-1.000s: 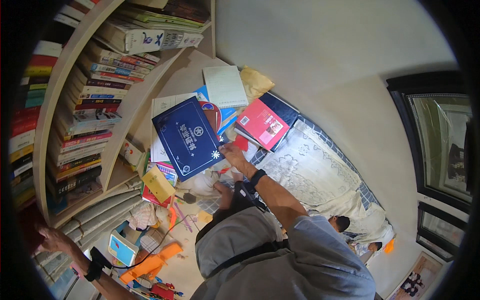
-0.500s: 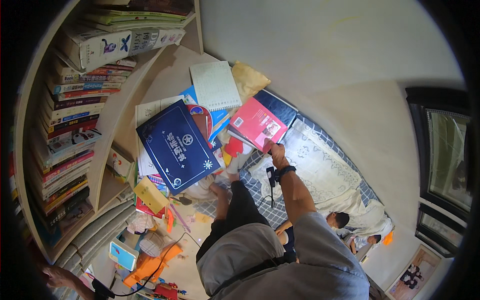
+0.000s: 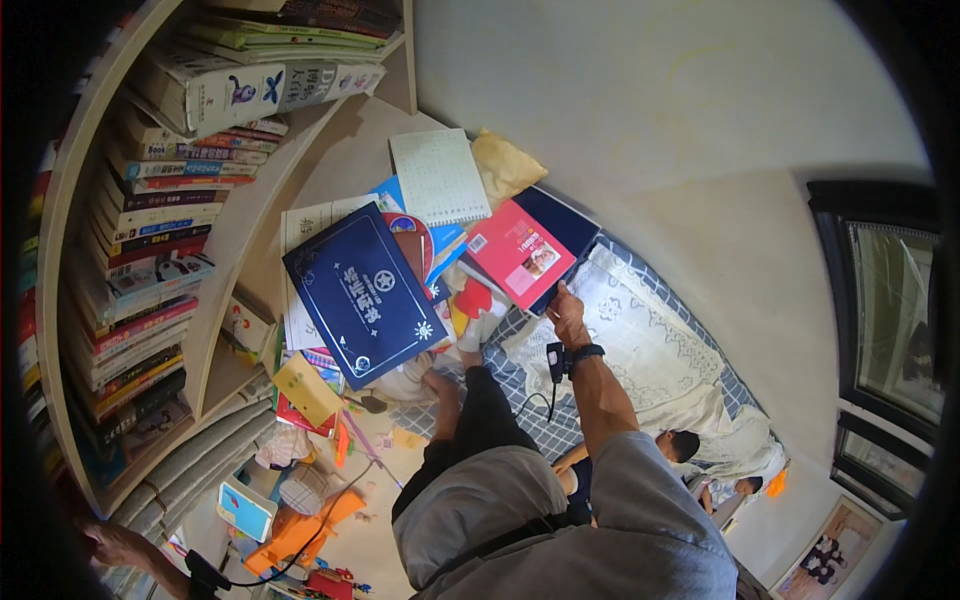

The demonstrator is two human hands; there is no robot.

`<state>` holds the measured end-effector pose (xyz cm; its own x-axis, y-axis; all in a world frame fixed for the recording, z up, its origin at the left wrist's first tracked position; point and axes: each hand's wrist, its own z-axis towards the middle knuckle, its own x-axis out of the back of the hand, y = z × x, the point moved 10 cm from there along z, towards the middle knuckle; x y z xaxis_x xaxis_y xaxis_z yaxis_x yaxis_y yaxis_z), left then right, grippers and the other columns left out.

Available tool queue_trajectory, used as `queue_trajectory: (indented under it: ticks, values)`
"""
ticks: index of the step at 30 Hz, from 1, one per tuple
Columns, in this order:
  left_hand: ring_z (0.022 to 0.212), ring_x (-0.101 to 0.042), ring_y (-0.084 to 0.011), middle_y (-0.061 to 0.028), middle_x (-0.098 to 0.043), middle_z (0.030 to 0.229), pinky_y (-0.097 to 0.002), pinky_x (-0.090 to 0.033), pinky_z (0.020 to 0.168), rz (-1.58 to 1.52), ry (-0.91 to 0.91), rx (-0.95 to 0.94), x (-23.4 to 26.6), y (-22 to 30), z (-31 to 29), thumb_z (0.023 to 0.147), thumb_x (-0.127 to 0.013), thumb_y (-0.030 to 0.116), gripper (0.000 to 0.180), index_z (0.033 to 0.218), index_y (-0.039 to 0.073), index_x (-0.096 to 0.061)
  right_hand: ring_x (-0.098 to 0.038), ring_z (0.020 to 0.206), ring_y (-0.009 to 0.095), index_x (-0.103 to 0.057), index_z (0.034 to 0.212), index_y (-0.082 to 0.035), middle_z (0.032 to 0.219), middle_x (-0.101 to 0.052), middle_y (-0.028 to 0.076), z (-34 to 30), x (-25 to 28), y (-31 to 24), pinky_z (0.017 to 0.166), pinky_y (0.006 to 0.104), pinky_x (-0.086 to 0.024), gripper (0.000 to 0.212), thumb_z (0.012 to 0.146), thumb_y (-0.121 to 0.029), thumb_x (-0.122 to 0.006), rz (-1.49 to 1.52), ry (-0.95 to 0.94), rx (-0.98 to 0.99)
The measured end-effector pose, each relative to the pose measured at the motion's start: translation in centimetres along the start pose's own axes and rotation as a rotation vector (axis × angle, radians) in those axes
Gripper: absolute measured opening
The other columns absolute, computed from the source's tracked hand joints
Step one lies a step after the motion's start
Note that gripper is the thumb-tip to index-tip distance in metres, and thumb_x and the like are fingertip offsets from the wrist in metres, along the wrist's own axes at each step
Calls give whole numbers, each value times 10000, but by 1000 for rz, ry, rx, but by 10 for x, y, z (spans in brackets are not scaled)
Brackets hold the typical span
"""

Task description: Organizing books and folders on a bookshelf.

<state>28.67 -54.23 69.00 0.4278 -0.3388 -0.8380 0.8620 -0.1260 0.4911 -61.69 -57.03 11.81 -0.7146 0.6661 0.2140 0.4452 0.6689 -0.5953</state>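
Note:
My right hand reaches forward with its fingers closed at the near corner of a dark blue hardcover folder. On top of that folder lies a pink-red book with a small picture on its cover. To its left, a large navy folder with white print and drawings rests on a pile of papers. A spiral notebook lies open behind them. My left hand is at the far lower left, close to the shelf's end; its fingers are lost in the dark rim.
A tall bookshelf packed with books runs along the left. A bed with a checked sheet and lace cover lies to the right, with two people near it. Toys, an orange plastic piece and a tablet-like board litter the floor.
My right hand has shifted from the pink-red book's corner to the dark folder's corner. More of the dark folder shows beside the book. The whole view has shifted slightly.

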Motion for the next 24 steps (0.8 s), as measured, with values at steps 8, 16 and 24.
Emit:
queue_trajectory:
  ticks: [8, 16, 24]
  values:
    - [1445, -405, -277, -212, -424, 1556, -493, -221, 1242, 46, 64, 53, -24, 13, -11, 1039, -456, 459, 610, 1527, 94, -423, -626, 846, 187, -592, 958, -97, 940, -654, 35, -23, -34, -6, 786, 447, -541, 165, 935, -216, -705, -1, -137, 20]
    - [1500, -327, -306, -231, -396, 1572, -508, -219, 1237, 13, 11, 98, -11, 4, -6, 1010, -501, 481, 688, 1556, 83, -374, -650, 709, 182, -617, 869, -29, 760, -643, 70, 0, -20, -23, 612, 361, -573, 168, 870, -138, -745, -179, 2, 258]
    - [1293, -533, -314, -234, -567, 1356, -488, -311, 1188, 15, 142, -140, -35, 82, -44, 1046, -525, 218, 434, 1410, -11, -477, -720, 825, 403, -672, 940, 63, 912, -724, 259, -15, -54, -49, 756, 430, -565, 288, 759, -155, -723, -697, 276, 596]
